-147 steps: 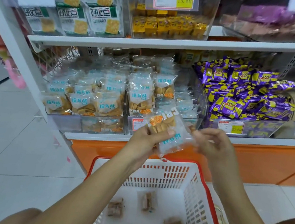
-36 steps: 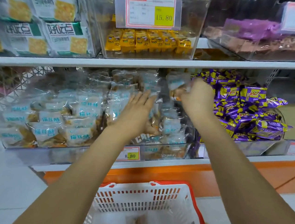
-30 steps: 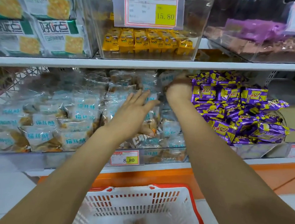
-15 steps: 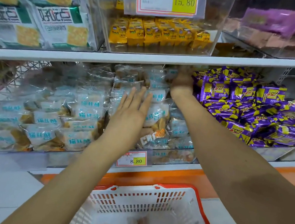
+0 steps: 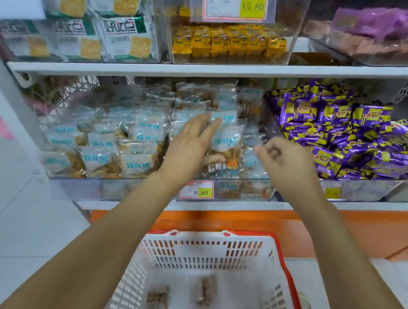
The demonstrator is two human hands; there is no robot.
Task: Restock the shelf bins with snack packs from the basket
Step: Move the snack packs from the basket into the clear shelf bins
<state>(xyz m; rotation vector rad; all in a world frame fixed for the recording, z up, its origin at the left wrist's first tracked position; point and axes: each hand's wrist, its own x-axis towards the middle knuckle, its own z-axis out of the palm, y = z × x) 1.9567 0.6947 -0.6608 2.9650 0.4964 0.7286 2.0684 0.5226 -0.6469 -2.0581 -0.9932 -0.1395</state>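
Note:
My left hand (image 5: 188, 148) lies flat with straight fingers against the clear snack packs (image 5: 226, 139) piled in the middle shelf bin (image 5: 243, 194). My right hand (image 5: 281, 158) hovers in front of that bin, fingers loosely curled, holding nothing. Below stands the white basket with a red rim (image 5: 284, 267); a few small brown snack packs (image 5: 158, 300) lie on its bottom.
Left of the middle bin is another bin of clear packs with blue labels (image 5: 115, 146). Purple and yellow packs (image 5: 342, 139) fill the bin to the right. The upper shelf (image 5: 205, 70) carries green cracker bags and a clear bin of yellow packs (image 5: 230, 40).
My right hand has come back out of the rear of the middle bin, empty, leaving its pack there. My left hand stays pressed on the pile.

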